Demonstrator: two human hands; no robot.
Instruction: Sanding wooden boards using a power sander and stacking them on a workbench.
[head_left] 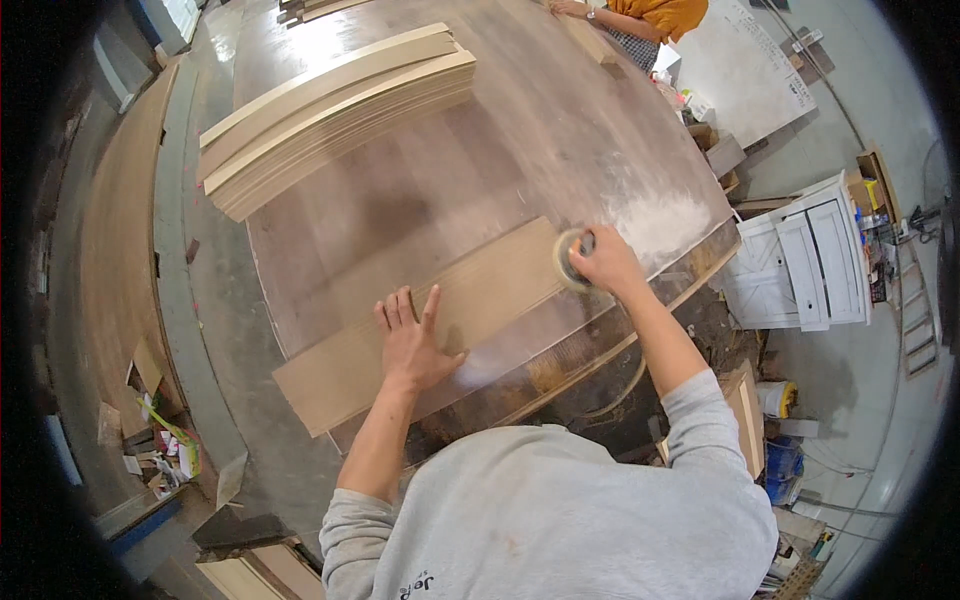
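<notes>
A long, flat tan board (490, 282) lies at a slant on the large worktable (430, 160), close to its near edge. My left hand (412, 345) rests on the board's middle with fingers spread. At the board's far right end my right hand (608, 262) grips a round disc (562, 262) with a pale rim and a dark middle. The disc is blurred and overlaps the board's end; its exact kind is not clear. My fingers hide part of its dark centre.
Several similar boards are stacked (340, 120) at the table's far left. Pale dust (660, 225) covers the tabletop right of the disc. Another person in an orange top (665, 15) is at the far right edge. A white cabinet (800, 260) stands beyond the right side.
</notes>
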